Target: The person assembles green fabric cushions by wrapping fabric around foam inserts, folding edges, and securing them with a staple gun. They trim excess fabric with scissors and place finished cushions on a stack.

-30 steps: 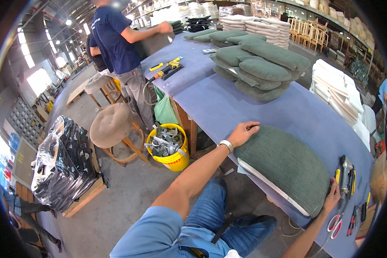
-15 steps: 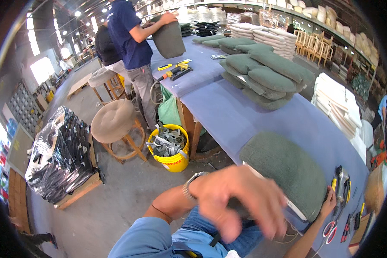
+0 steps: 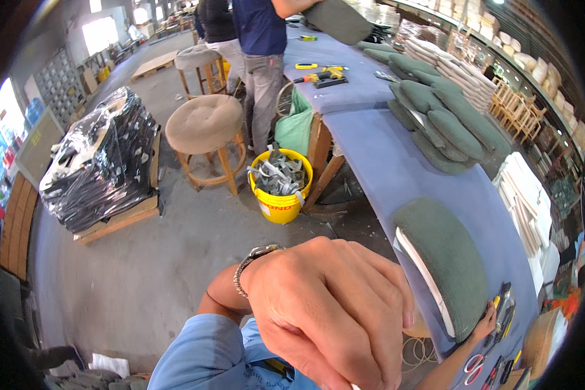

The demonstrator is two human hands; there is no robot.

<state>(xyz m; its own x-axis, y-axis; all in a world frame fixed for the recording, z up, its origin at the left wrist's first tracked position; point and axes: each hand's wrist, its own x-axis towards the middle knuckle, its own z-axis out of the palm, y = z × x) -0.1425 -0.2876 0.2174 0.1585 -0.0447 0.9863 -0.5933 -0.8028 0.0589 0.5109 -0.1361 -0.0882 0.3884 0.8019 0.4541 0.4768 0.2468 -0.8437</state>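
Note:
My left hand (image 3: pixel 325 302), with a watch (image 3: pixel 257 253) on its wrist, is raised close in front of me. Its fingers curl inward and look closed; a tiny white bit shows at the lower edge below them, too small to name. A dark green fabric cushion (image 3: pixel 445 260) with a white strip along its near side lies on the blue-covered table (image 3: pixel 387 169). At the cushion's near right end, my right hand (image 3: pixel 484 323) grips its edge, its fingers partly hidden.
Scissors (image 3: pixel 474 369) and other hand tools lie right of the cushion. Green cushions (image 3: pixel 435 123) are piled farther up the table, near a yellow tool (image 3: pixel 325 76). A yellow bucket of scraps (image 3: pixel 279 205), a round stool (image 3: pixel 205 123) and a wrapped pallet load (image 3: pixel 101 162) stand left. A co-worker (image 3: pixel 260 32) holds a dark panel.
My left hand has come closer and its spread fingers have curled in. The view has swung left and down. My right hand stays at the cushion's end. The co-worker's panel has tilted.

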